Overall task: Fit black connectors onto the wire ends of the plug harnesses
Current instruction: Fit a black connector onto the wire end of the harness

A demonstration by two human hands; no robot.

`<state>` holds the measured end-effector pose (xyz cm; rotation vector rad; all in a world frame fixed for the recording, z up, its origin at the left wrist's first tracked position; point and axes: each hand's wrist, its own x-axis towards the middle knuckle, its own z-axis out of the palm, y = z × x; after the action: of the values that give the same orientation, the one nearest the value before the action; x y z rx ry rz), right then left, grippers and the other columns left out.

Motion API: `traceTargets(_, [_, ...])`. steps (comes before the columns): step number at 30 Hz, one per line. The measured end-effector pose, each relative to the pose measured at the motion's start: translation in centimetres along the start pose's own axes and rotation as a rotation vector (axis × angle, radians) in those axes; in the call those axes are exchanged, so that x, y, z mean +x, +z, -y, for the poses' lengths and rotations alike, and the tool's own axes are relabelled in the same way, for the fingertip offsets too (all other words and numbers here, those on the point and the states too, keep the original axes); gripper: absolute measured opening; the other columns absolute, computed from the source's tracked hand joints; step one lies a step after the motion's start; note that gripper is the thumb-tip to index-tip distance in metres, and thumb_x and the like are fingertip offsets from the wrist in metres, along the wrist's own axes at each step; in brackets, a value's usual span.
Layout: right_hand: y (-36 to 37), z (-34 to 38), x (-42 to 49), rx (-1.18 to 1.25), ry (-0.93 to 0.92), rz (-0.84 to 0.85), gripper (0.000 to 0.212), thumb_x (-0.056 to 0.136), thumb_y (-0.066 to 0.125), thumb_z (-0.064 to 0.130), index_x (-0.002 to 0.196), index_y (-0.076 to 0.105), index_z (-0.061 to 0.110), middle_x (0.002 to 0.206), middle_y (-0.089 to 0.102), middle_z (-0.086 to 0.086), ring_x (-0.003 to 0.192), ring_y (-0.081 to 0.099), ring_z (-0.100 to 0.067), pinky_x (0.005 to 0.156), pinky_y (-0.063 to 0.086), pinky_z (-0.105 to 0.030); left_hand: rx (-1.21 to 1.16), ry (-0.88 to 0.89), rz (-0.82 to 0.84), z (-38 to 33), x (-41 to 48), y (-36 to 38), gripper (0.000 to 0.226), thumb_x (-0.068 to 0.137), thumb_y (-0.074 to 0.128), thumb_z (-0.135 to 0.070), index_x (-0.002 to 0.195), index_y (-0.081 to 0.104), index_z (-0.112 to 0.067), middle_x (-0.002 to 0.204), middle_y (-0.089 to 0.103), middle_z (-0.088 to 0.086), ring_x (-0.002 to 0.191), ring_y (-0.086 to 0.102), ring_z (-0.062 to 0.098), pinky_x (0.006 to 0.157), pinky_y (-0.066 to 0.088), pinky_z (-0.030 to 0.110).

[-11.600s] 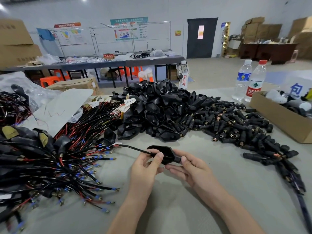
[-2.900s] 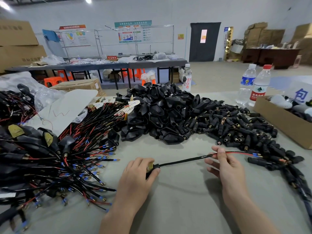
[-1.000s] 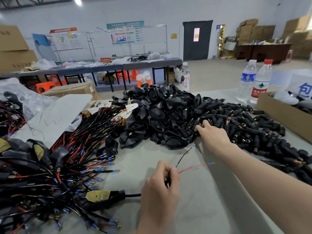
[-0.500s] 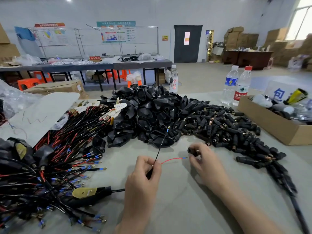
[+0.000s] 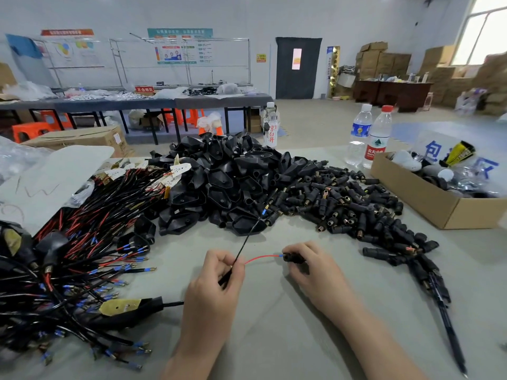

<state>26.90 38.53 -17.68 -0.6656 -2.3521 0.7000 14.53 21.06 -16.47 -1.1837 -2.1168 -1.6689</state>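
As connector meets red wire, fitting begins

While the tabletop [image 5: 274, 338] carries the harnesses [image 5: 68, 270] on the left and the heap of connectors [image 5: 343, 209] at centre right, both hands work near its front edge. The left hand [image 5: 211, 292] pinches one harness where its leads split, with its plug [image 5: 129, 311] lying left of the wrist. The black wire [image 5: 247, 237] sticks up free. The right hand [image 5: 315, 272] is back from the heap it was digging in a second ago and pinches one connector [image 5: 293, 258]. Half a second ago a gap lay between it and the red wire [image 5: 260, 257]; now its mouth touches the blue tip. Insertion looks just begun, and the black wire has no connector yet.
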Motion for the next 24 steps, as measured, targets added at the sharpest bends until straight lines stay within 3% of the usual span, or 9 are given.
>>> traceTargets(3, [-0.02, 0.09, 0.04, 0.01, -0.01, -0.001, 0.025, 0.089, 0.062, 0.014, 0.105, 0.065, 0.033, 0.103, 0.055, 0.017, 0.09, 0.054, -0.003, 0.081, 0.045, -0.02, 0.022, -0.003, 0.002, 0.13, 0.13, 0.05, 0.02, 0.089, 0.053, -0.05, 0.085, 0.047, -0.032, 0.06, 0.051, -0.007, 0.05, 0.041, 0.01, 0.048, 0.031, 0.018])
traceTargets(16, [-0.02, 0.03, 0.0, -0.058, -0.006, -0.009, 0.025, 0.091, 0.063, 0.018, 0.111, 0.066, 0.031, 0.106, 0.057, 0.011, 0.099, 0.056, -0.013, 0.084, 0.049, -0.031, -0.027, 0.032, 0.137, -0.08, -0.38, 0.01, 0.019, 0.089, 0.056, -0.051, 0.085, 0.048, -0.034, 0.052, 0.038, -0.007, 0.047, 0.031, 0.006, 0.047, 0.026, 0.017])
traceTargets(21, [-0.11, 0.3, -0.17, -0.027, -0.028, -0.011, 0.025, 0.093, 0.061, 0.017, 0.111, 0.065, 0.033, 0.106, 0.054, 0.016, 0.095, 0.055, -0.009, 0.083, 0.051, -0.03, -0.025, 0.02, 0.149, 0.09, -0.43, -0.01, 0.02, 0.088, 0.056, -0.052, 0.086, 0.049, -0.033, 0.052, 0.039, -0.008, 0.047, 0.031, 0.006, 0.046, 0.026, 0.019])
traceTargets(24, [-0.11, 0.41, -0.16, -0.012, -0.06, -0.038, 0.025, 0.092, 0.062, 0.016, 0.109, 0.065, 0.035, 0.107, 0.055, 0.017, 0.101, 0.056, -0.007, 0.083, 0.045, -0.013, 0.005, -0.016, 0.121, 0.28, -0.28, -0.08, 0.023, 0.091, 0.057, -0.051, 0.085, 0.048, -0.032, 0.052, 0.04, -0.01, 0.047, 0.032, 0.008, 0.048, 0.029, 0.024])
